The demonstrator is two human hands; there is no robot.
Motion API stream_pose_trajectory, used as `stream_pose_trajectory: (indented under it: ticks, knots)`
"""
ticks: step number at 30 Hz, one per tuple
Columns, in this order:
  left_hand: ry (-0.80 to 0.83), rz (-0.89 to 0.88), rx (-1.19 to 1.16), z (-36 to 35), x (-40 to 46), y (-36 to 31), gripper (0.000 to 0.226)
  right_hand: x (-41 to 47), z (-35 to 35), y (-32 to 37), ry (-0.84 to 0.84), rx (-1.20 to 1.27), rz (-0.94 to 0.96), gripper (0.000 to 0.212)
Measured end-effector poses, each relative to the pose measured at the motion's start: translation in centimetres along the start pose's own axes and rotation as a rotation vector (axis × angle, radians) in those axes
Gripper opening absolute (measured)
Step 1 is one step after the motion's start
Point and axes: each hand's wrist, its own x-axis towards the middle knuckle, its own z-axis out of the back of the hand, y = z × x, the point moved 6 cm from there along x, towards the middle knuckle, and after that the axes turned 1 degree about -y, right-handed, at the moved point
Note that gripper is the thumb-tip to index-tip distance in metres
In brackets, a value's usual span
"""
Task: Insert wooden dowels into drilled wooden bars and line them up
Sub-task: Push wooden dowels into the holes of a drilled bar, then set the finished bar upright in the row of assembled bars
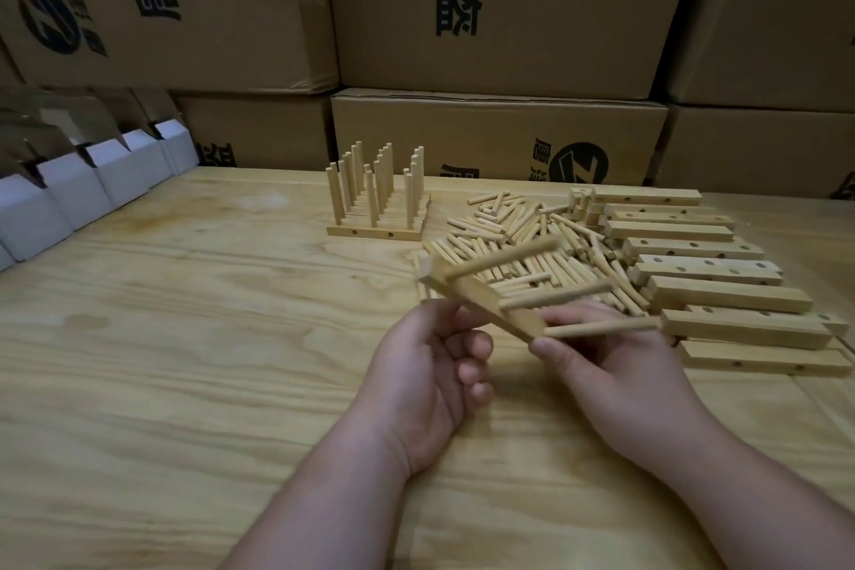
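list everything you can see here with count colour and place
held bar: one, pale wood, three dowels in it, above table centre
finished bars: several, pale wood, dowels upright, lined up at the back centre
loose dowels: a heap, too many to count, pale wood, right of centre
empty drilled bars: about nine, pale wood, far right
table: one, light wood
small boxes: a row, white, far left
cartons: stacked, brown, behind the table
left hand: grips the held bar
right hand: pinches the nearest dowel

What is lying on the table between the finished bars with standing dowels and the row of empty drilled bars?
In the head view, a pile of loose dowels lies between the finished bars and the empty drilled bars.
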Motion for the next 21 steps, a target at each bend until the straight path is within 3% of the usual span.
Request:
stream_pose_trajectory:
  ticks: [7,9,11,15,21]
  knots:
    - [0.04,-0.004,-0.079,-0.9,-0.1,0.2,0.032,0.3,0.5,-2.1,-0.167,0.242,-0.18,0.006]
    - [0.044,0.016,-0.102,-1.2,-0.2,0.5,0.029,0.7,0.4,-1.5,-0.199,0.253,-0.173,0.025]
    - [0.052,0.068,-0.088,-1.4,-0.2,0.8,0.031,1.7,0.1,-0.8,-0.224,0.228,-0.177,0.028]
    - [0.2,0.187,0.037,-2.0,-0.9,1.5,0.039,6.5,-2.6,1.7,-0.112,0.127,-0.164,0.003]
    - [0.46,0.217,0.193,-2.8,-1.5,2.6,0.065,15.0,-10.0,4.9,0.156,-0.136,-0.128,0.01]
